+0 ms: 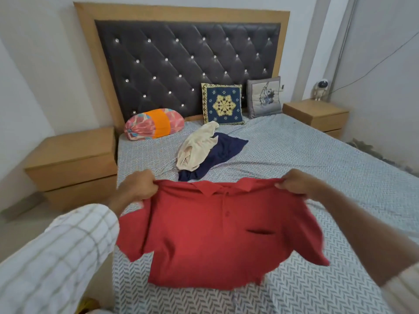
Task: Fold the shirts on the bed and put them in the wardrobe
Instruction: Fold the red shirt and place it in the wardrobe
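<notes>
Bed [317, 159]: it is filling most of the view, wearing a grey patterned sheet, with its head end running along the far wall.
Headboard [186, 64]: it is standing upright at the head end, dark tufted padding with shiny studs inside a wooden frame.
Red polo shirt [217, 232]: it is hanging spread out by its shoulders over the foot end of the bed, collar uppermost, buttons and chest pocket facing the camera, its hem appearing to brush the sheet.
Nightstands: a wooden one [72, 164] is standing beside the bed's left edge, another [317, 116] beside the right edge, the latter carrying a small white figure [320, 88].
Navy shirt [217, 155]: it is lying crumpled near the middle of the bed.
Cream shirt [197, 148]: it is lying crumpled, resting partly on top of the navy one.
Pillows: a pink and orange bolster [154, 123] is lying at the head end's left corner; a blue patterned cushion [223, 104] and a grey cushion [264, 97] are leaning against the headboard.
Left hand [138, 184]: it is gripping the shirt's left shoulder seam, fingers curled tight round the cloth, a checked sleeve [61, 257] covering the arm.
Right hand [297, 181]: it is pinching the other shoulder, fingers closed on the fabric.
</notes>
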### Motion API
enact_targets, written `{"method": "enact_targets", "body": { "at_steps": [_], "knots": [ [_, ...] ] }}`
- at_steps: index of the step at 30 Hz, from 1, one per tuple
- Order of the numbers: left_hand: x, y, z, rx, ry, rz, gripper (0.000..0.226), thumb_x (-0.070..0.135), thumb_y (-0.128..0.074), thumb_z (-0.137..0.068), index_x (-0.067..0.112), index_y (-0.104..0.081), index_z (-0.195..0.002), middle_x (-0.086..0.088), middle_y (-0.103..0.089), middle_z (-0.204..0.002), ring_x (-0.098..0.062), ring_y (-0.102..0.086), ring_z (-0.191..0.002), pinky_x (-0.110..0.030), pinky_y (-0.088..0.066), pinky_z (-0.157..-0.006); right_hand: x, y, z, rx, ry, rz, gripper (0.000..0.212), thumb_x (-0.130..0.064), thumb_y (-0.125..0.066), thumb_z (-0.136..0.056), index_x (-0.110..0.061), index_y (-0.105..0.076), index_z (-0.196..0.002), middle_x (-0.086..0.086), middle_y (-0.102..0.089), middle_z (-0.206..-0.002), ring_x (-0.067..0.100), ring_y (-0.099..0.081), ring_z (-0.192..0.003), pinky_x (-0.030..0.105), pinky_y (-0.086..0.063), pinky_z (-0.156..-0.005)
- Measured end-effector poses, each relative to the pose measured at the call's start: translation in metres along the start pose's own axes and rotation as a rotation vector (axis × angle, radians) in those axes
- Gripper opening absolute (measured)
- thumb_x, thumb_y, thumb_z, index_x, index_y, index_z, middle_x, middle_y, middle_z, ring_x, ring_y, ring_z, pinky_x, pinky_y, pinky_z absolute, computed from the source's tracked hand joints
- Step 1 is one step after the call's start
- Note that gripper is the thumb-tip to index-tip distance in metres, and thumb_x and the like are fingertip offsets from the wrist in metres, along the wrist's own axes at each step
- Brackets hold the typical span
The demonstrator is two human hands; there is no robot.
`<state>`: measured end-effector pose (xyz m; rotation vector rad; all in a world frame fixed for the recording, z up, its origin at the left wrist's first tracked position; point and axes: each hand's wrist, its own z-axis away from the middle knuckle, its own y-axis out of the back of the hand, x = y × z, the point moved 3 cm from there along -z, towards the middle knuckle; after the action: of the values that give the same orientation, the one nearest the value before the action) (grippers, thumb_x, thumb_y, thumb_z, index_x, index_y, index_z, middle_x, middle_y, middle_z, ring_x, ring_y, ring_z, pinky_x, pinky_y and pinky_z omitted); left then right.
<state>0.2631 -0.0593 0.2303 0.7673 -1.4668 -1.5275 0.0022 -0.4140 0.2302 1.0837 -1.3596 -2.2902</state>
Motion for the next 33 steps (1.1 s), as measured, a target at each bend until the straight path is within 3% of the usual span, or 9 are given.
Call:
{"method": "enact_targets", "body": {
  "at_steps": [2,5,7,10,12,17,22,29,33],
  "knots": [
    [0.011,0.002,-0.017,-0.008,0.221,0.659,0.012,0.006,-0.054,-0.089,0.002,-0.065,-0.090,-0.023,-0.071,-0.092,-0.035,-0.072,-0.069,-0.041,-0.061,-0.061,-0.018,0.000,-0.012,0.099,-0.086,-0.402,0.012,-0.015,-0.060,-0.096,-0.006,-0.066,-0.090,0.012,-0.059,-0.081,0.024,-0.058,-0.068,0.034,-0.055,-0.058],
    [0.034,0.041,-0.049,0.069,0.331,1.505,0.031,-0.010,-0.045,-0.095,0.001,-0.056,-0.122,-0.018,-0.061,-0.121,-0.031,-0.066,-0.096,-0.040,-0.062,-0.069,-0.063,0.036,-0.030,0.223,-0.065,-0.830,0.019,0.001,-0.052,-0.096,-0.007,-0.068,-0.101,0.015,-0.065,-0.099,0.029,-0.065,-0.088,0.044,-0.060,-0.070],
    [0.046,0.092,-0.069,0.156,0.198,1.688,0.042,-0.005,-0.042,-0.099,0.006,-0.048,-0.138,-0.010,-0.057,-0.127,-0.027,-0.062,-0.113,-0.031,-0.060,-0.080,-0.093,0.077,-0.040,0.351,0.006,-0.994,0.025,0.004,-0.050,-0.094,-0.006,-0.072,-0.102,0.016,-0.070,-0.101,0.027,-0.068,-0.088,0.037,-0.060,-0.061],
    [0.053,0.179,-0.084,0.388,0.086,1.914,0.032,0.000,-0.044,-0.099,0.007,-0.060,-0.126,-0.009,-0.066,-0.112,-0.014,-0.068,-0.084,-0.023,-0.057,-0.054,-0.136,0.145,-0.043,0.482,0.175,-1.093,0.042,0.007,-0.043,-0.088,-0.018,-0.076,-0.092,0.012,-0.073,-0.101,0.025,-0.069,-0.085,0.040,-0.062,-0.065],
    [0.062,0.229,-0.069,0.520,-0.039,1.959,0.022,0.002,-0.042,-0.101,0.009,-0.062,-0.107,-0.008,-0.065,-0.100,-0.008,-0.063,-0.077,-0.019,-0.056,-0.055,-0.155,0.185,-0.034,0.614,0.284,-1.067,0.052,0.008,-0.041,-0.081,-0.027,-0.078,-0.082,0.004,-0.075,-0.095,0.022,-0.069,-0.084,0.042,-0.061,-0.078],
    [0.065,0.288,-0.018,0.707,-0.257,1.774,0.034,-0.009,-0.034,-0.092,0.014,-0.058,-0.087,-0.004,-0.060,-0.084,-0.008,-0.058,-0.071,-0.025,-0.058,-0.076,-0.165,0.240,-0.010,0.866,0.474,-0.893,0.062,0.015,-0.047,-0.067,-0.038,-0.079,-0.076,-0.010,-0.077,-0.090,0.008,-0.072,-0.091,0.031,-0.060,-0.084],
    [0.028,0.234,0.011,0.814,-0.222,1.056,0.043,-0.006,-0.045,-0.073,0.024,-0.070,-0.091,0.002,-0.068,-0.084,-0.015,-0.064,-0.081,-0.028,-0.051,-0.075,-0.122,0.189,0.015,0.829,0.548,-0.549,0.069,0.016,-0.042,-0.066,-0.024,-0.075,-0.112,-0.003,-0.074,-0.104,0.009,-0.067,-0.101,0.022,-0.052,-0.096],
    [-0.007,0.046,0.055,0.478,-0.157,0.493,0.036,-0.004,-0.053,-0.083,0.016,-0.076,-0.102,-0.005,-0.074,-0.099,-0.021,-0.065,-0.092,-0.028,-0.044,-0.078,0.002,0.035,0.016,0.619,0.671,0.090,0.055,0.019,-0.063,-0.069,-0.014,-0.076,-0.111,0.008,-0.076,-0.101,0.027,-0.072,-0.091,0.030,-0.047,-0.084],
    [-0.022,-0.075,0.081,0.085,-0.143,0.416,0.032,0.003,-0.059,-0.083,0.032,-0.070,-0.077,0.003,-0.074,-0.087,-0.019,-0.068,-0.089,-0.024,-0.042,-0.070,0.073,-0.059,0.022,0.401,0.554,0.140,0.060,0.017,-0.062,-0.060,-0.020,-0.078,-0.105,0.004,-0.077,-0.099,0.027,-0.072,-0.091,0.028,-0.047,-0.084]
  ]
}}
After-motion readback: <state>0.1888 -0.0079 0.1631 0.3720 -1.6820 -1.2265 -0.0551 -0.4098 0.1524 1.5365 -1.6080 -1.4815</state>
